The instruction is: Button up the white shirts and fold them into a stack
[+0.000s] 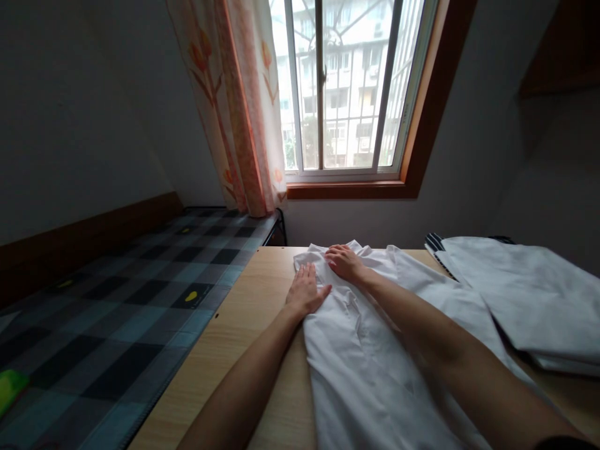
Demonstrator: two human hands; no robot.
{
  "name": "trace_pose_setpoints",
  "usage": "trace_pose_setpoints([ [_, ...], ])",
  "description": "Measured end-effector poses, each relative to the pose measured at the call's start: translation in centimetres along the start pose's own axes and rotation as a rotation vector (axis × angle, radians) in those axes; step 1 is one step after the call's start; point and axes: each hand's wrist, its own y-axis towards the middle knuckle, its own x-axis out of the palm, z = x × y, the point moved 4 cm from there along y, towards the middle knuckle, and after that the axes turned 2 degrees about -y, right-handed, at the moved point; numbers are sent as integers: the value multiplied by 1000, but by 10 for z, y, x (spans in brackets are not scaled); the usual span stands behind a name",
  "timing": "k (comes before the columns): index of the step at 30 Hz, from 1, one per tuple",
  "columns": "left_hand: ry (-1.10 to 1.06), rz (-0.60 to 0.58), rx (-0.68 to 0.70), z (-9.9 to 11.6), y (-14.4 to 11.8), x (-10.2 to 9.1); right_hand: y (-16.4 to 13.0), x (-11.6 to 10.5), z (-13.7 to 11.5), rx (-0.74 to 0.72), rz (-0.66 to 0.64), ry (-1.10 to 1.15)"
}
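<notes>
The white garment [347,356] lay along the table [253,300], its far end at the far edge, bare wood between it and the left edge. Your left hand [307,290] rested open on its left border, thumb out; your right hand [345,262] lay just beside, fingers slightly bent, and I couldn't tell whether they pinched a fold. You seemed to be flattening the cloth; the creases near your hands called for light, even pressure. Farther right, a second white cloth [529,281] overlapped striped fabric [435,244]. Beyond the left edge, the checked bed cover [140,290] bore a yellow motif [190,295]; no writing was readable.
</notes>
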Motion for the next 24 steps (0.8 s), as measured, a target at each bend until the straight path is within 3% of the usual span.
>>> trace_pose_setpoints([
  [3,-3,7,-3,1,-1,-1,4,3,0,-32,-23,43],
  [9,22,-20,49,4,-2,-1,25,9,19,426,113,144],
  [13,41,-26,107,7,-4,-5,40,7,28,555,184,196],
  [18,12,-6,125,5,1,-11,32,3,19,453,225,234],
  [21,2,-47,64,-1,11,-8,16,7,9,316,203,237],
  [24,11,-102,36,-5,22,-1,1,12,-1,107,102,222],
])
